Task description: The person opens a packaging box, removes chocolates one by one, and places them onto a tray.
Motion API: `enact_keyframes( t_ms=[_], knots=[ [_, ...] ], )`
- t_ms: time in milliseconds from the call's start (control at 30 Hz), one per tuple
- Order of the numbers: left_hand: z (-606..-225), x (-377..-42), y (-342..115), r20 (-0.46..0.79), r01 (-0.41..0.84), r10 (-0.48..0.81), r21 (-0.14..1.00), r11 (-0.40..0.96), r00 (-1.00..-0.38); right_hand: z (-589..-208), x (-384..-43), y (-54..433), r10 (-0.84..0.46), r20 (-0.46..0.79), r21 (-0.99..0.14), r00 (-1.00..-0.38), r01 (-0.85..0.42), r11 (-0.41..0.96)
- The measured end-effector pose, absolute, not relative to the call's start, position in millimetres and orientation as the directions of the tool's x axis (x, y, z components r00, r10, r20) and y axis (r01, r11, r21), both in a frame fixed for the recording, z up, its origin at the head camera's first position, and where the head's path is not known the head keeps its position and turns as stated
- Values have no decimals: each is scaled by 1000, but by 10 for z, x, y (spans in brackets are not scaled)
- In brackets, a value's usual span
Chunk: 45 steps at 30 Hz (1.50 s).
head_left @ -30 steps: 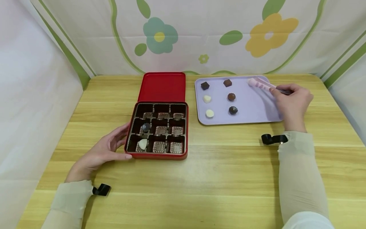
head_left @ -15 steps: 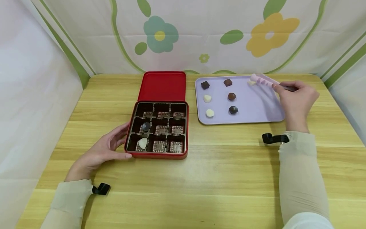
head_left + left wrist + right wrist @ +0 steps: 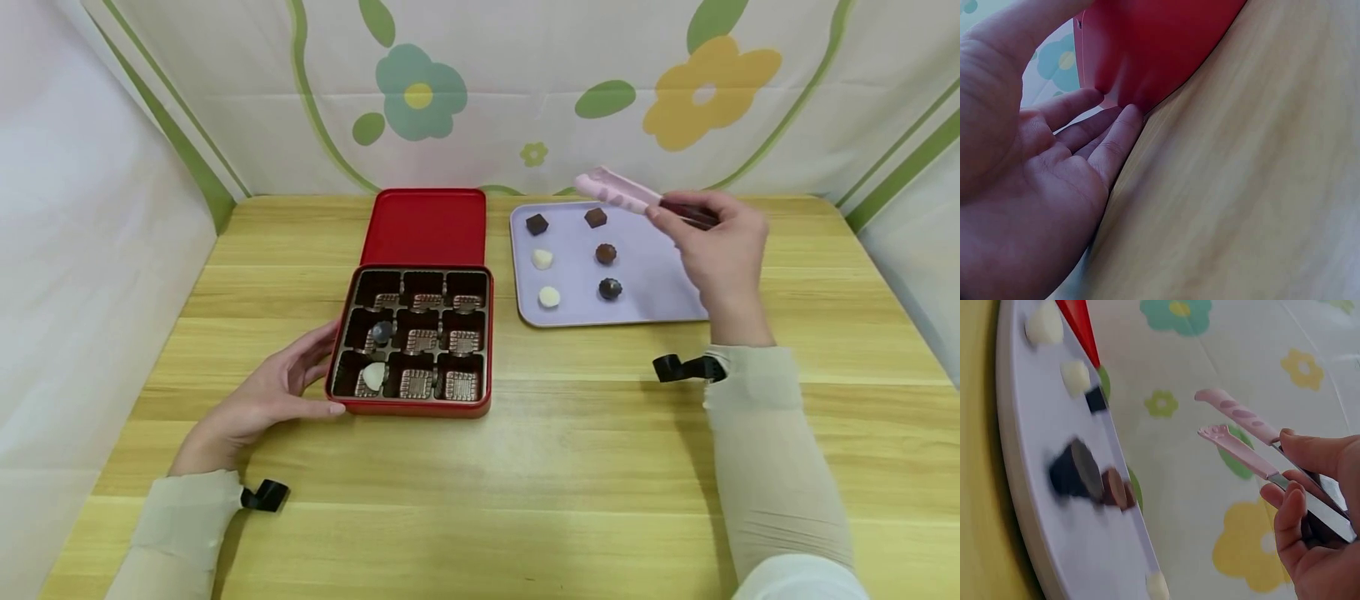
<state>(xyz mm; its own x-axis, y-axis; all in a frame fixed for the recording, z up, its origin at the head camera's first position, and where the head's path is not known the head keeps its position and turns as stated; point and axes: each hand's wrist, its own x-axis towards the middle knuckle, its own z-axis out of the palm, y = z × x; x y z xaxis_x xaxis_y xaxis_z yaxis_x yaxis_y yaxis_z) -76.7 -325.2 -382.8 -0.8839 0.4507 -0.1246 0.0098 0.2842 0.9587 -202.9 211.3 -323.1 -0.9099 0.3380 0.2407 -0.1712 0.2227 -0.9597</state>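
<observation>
In the head view my left hand [image 3: 277, 400] steadies a red tin box [image 3: 412, 409] by its left front corner. Its thumb lies at the front wall; the fingertips touch the side wall [image 3: 1154, 50] in the left wrist view. A dark chocolate [image 3: 382, 332] sits in the middle-left compartment, a white chocolate [image 3: 373, 376] in the front-left one. My right hand [image 3: 720, 246] grips tongs [image 3: 618, 192] with pink tips, raised over the back of a lilac tray [image 3: 652, 304]. The right wrist view shows the tong tips [image 3: 1235, 447] apart with nothing between them.
Several chocolates lie on the tray, among them a dark one [image 3: 611, 288], a brown one [image 3: 606, 254] and a white one [image 3: 550, 297]. Another white piece [image 3: 1157, 586] shows at the tray's edge. The tin's red lid [image 3: 426, 227] lies folded back. A flowered curtain [image 3: 495, 100] hangs behind.
My right hand lifted the tongs off the white chocolate at the tray's back right, which stays there, and moved left with them. The left hand and tin have not moved.
</observation>
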Motion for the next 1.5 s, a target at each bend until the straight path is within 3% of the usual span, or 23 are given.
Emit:
enact_keyframes(
  t_ms=[200, 567, 933, 1200, 1500],
  knots=[
    [-3840, -778, -3259, -123, 9, 453, 960, 279, -883, -3204, -1940, 1757, 147, 274, -952, -950, -246, 183],
    [-3845, -819, -3240, -122, 7, 453, 962, 273, -883, -3202, -1734, 1145, -185, 245, -905, -952, -293, 310],
    [-3844, -814, -3227, -127, -3, 449, 964, 267, -884, -3130, -1695, 717, -442, 285, -820, -851, -455, 347],
    [-3855, -852, -3185, -125, -1, 462, 966, 259, -878, -3060, -1710, 529, -586, 336, -703, -737, -611, 365],
    [-3881, -856, -3158, -132, -10, 461, 966, 258, -878, -2929, -1746, 335, -668, 255, -614, -699, -650, 447]
  ],
)
